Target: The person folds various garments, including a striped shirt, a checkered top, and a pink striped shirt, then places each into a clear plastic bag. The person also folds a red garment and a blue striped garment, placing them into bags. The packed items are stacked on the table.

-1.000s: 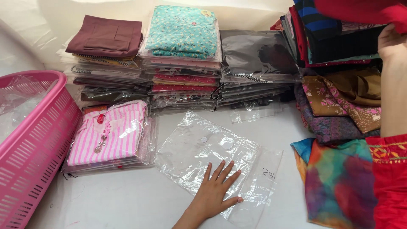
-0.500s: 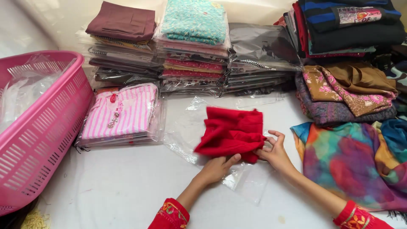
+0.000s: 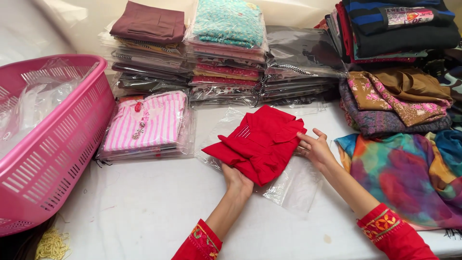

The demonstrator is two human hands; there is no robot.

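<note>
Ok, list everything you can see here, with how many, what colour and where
folded red cloth garment: one, red, centre, on the bag
clear plastic bag: one, transparent, flat on the table under the garment
pink-and-white striped packed garment: one on top of a short stack, left of centre
pink plastic slotted basket: one, pink, far left, clear plastic inside
stacks of bagged folded clothes: three piles, mixed colours, along the back
loose folded fabrics: one pile, brown, purple, dark, back right
multicoloured cloth: one, teal, red, orange, right edge
white table: one, white, underneath everything
left hand: grips the garment's near edge
right hand: touches the garment's right edge
</note>
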